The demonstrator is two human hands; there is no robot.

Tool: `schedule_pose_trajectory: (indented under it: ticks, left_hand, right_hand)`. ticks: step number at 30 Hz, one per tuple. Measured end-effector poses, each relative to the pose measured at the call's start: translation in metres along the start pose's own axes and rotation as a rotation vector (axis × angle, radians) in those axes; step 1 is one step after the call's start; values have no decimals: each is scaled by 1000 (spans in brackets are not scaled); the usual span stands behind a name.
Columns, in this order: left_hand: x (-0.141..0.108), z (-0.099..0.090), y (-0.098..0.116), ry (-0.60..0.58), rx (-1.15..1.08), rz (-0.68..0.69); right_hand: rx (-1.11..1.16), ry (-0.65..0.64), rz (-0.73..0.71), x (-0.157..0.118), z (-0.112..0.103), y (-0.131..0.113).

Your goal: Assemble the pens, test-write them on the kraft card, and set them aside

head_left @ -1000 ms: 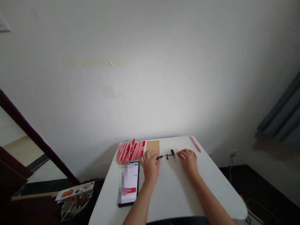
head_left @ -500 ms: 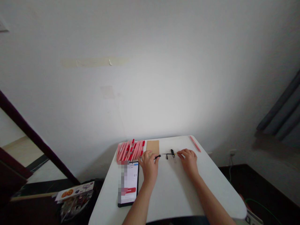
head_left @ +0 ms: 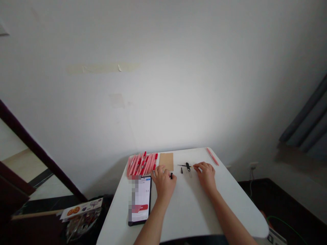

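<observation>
My left hand (head_left: 164, 180) is closed in a pinch on a small black pen part (head_left: 171, 176), partly hidden by the fingers. My right hand (head_left: 205, 172) has its thumb and fingertips together at the yellowish end of a thin dark rod like a pen refill (head_left: 182, 165). Across that rod lies a black clip-like piece (head_left: 188, 166). A short black tip piece (head_left: 181, 170) and a clear tube (head_left: 190, 174) lie on the white table between my hands.
Several pink and red pens (head_left: 141, 164) are piled at the table's back left, next to a brown card (head_left: 166, 161). A phone (head_left: 141, 200) lies beside my left forearm. One pink pen (head_left: 212, 156) rests near the back right edge. The wall stands behind.
My left hand has shifted slightly right and toward me, turning the black pen part more upright. The thin rod has moved a little; my right hand has stayed nearly still.
</observation>
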State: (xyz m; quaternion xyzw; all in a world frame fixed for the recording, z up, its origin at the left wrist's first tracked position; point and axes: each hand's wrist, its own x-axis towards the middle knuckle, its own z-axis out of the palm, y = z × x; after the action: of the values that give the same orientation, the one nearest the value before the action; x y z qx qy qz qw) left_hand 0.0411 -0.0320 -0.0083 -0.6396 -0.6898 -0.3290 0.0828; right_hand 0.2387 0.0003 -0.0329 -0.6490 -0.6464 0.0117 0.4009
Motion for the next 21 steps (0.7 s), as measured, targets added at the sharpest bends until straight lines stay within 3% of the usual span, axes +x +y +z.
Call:
schedule_pose_trajectory:
  ticks: [21]
  left_hand:
    - [4, 13, -5, -18, 45, -15]
  right_hand:
    - [9, -5, 11, -1, 1, 0]
